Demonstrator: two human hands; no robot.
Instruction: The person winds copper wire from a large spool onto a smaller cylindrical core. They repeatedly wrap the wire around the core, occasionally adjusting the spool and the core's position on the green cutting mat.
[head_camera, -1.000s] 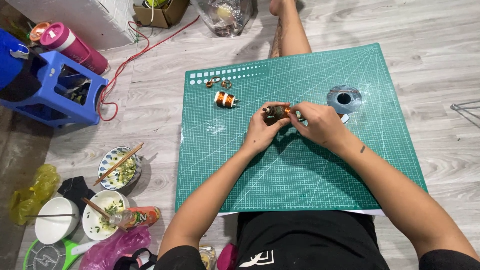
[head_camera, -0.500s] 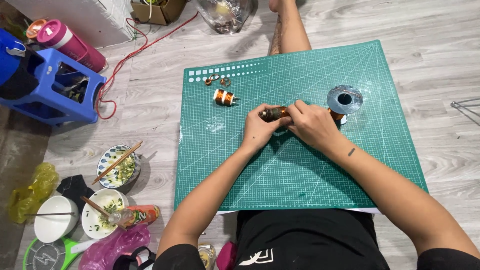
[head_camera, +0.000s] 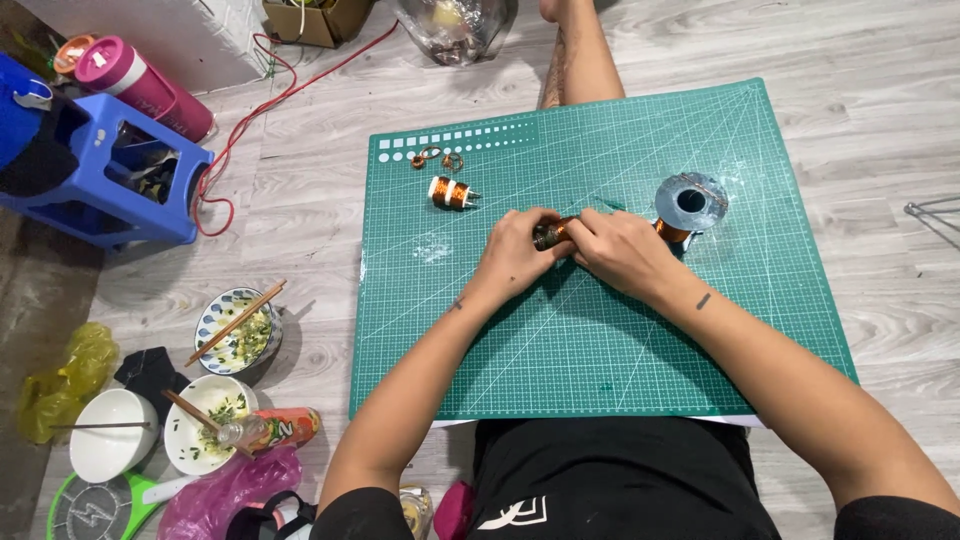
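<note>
Copper coil (head_camera: 549, 235) pinched between both my hands, mid-mat.
My left hand (head_camera: 520, 256) and right hand (head_camera: 622, 250) press their fingers around it above the green cutting mat (head_camera: 600, 340); a wire spool (head_camera: 688, 203) sits at 2 o'clock, a second small coil (head_camera: 450, 192) at 10.

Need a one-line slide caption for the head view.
Both hands, left hand and right hand, grip a small copper coil over a green cutting mat.

Small coil (head_camera: 549, 234) mostly hidden between hands; blue stool (head_camera: 100, 180) cropped.
</note>
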